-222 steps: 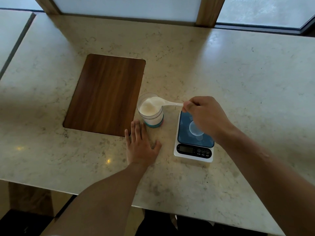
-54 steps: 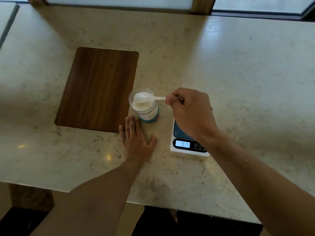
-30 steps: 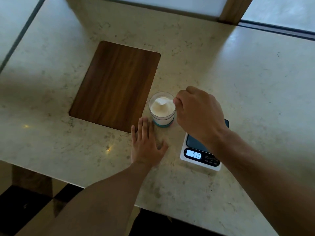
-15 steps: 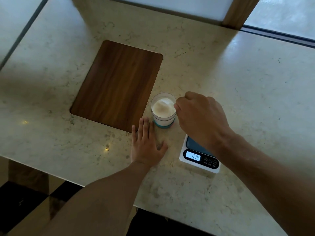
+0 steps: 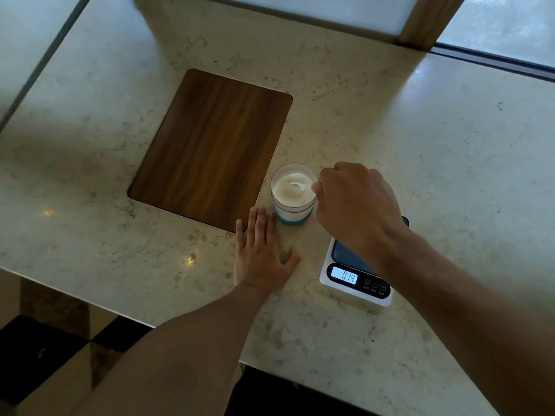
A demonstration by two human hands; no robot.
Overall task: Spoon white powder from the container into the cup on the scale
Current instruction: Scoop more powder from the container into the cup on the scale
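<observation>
A clear round container (image 5: 292, 205) with a teal base holds white powder (image 5: 288, 190) and stands on the stone counter. My right hand (image 5: 357, 205) pinches the handle of a small white spoon (image 5: 298, 185), whose bowl lies in the powder. Behind and below that hand sits a white scale (image 5: 356, 279) with a dark platform; its lit display reads 0.14. The cup on the scale is hidden by my right hand and forearm. My left hand (image 5: 261, 253) lies flat on the counter, fingers together, just in front of the container and not touching it.
A dark wooden board (image 5: 210, 148) is set flush into the counter left of the container. The counter's front edge (image 5: 120, 313) runs diagonally below my arms. Window frames and a wooden post (image 5: 426, 19) line the far side.
The spoon's bowl has gone from above the container's rim down into the powder. My right hand stays over the scale. My left hand has not moved. The display still reads 0.14.
</observation>
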